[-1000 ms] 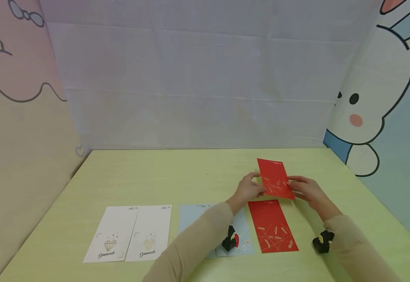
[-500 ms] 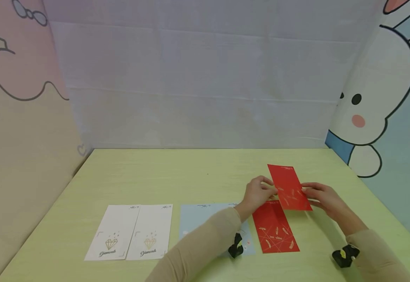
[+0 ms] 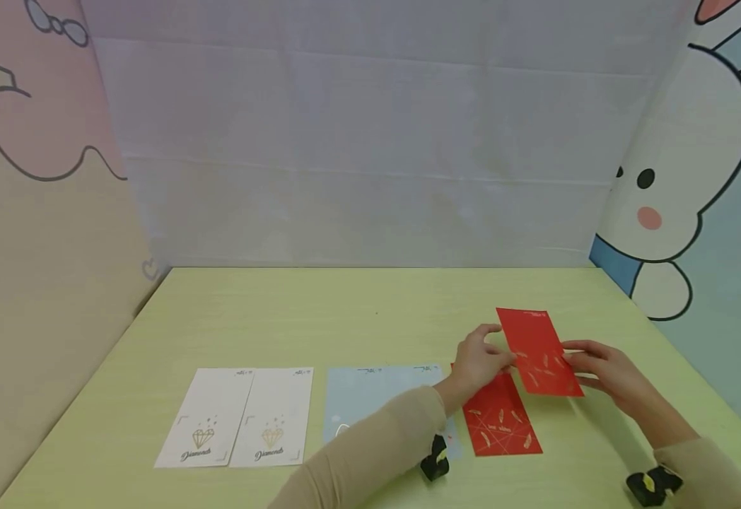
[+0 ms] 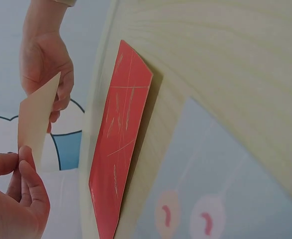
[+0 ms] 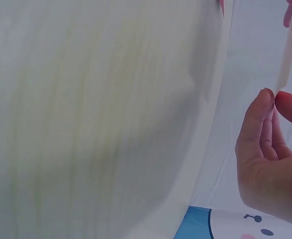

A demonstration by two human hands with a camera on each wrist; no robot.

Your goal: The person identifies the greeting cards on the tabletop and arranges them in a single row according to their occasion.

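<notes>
Between my two hands a red card (image 3: 539,353) with gold feather marks is held above the table, tilted. My left hand (image 3: 480,360) pinches its left edge between thumb and fingers. On the opposite edge, my right hand (image 3: 609,371) pinches it the same way, as the right wrist view shows with the thumb (image 5: 291,109) against a fingertip. The pale back of the held card (image 4: 39,119) faces the left wrist view. Below lies a second red card (image 3: 500,424) with gold lines and feathers, its upper part partly covered by my left hand.
Two white cards (image 3: 201,417) with a diamond print lie side by side at the left of the table (image 3: 281,311). Light blue cards (image 3: 370,396) lie in the middle, partly hidden by my left sleeve (image 3: 377,438). A white cloth (image 3: 370,141) hangs behind the table.
Both hands have moved right and toward me with the held red card, which now hangs right of and beyond the lying red card. The cards on the table stay put.
</notes>
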